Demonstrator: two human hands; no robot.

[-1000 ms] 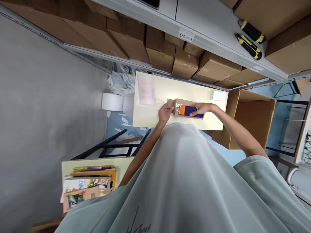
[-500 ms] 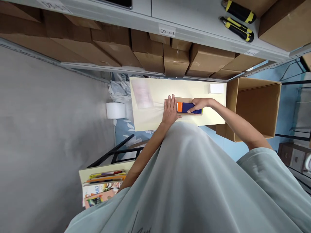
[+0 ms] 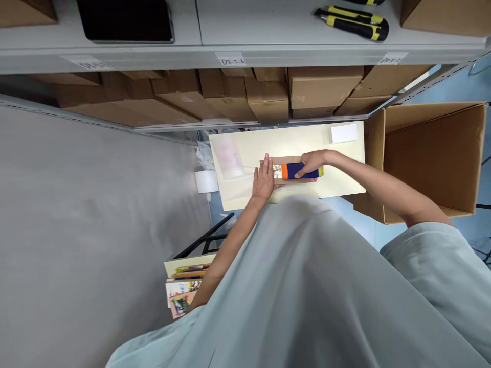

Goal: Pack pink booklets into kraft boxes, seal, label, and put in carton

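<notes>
My right hand (image 3: 311, 162) is closed around a dark blue and orange tape dispenser (image 3: 294, 169) with a yellow-green bit at its right end. Beneath it lies a narrow brown cardboard box (image 3: 293, 159) on the cream tabletop (image 3: 276, 141). A shiny strip of tape (image 3: 277, 171) shows between the orange part and my left hand. My left hand (image 3: 263, 179) rests flat, fingers stretched out, over the box's left end. The underside of the dispenser is hidden.
A large open carton (image 3: 431, 163) stands right of the table. Ahead, a grey shelf (image 3: 268, 56) holds brown boxes (image 3: 326, 87), a utility knife (image 3: 356, 23) and a black phone (image 3: 126, 20). A white roll (image 3: 206, 181) sits left; a white paper stack (image 3: 344, 133) lies at the back right.
The orange part has shifted slightly right, away from my left hand, and more shiny tape shows between them. My left hand stays at the box's left end. The head view has shifted.
</notes>
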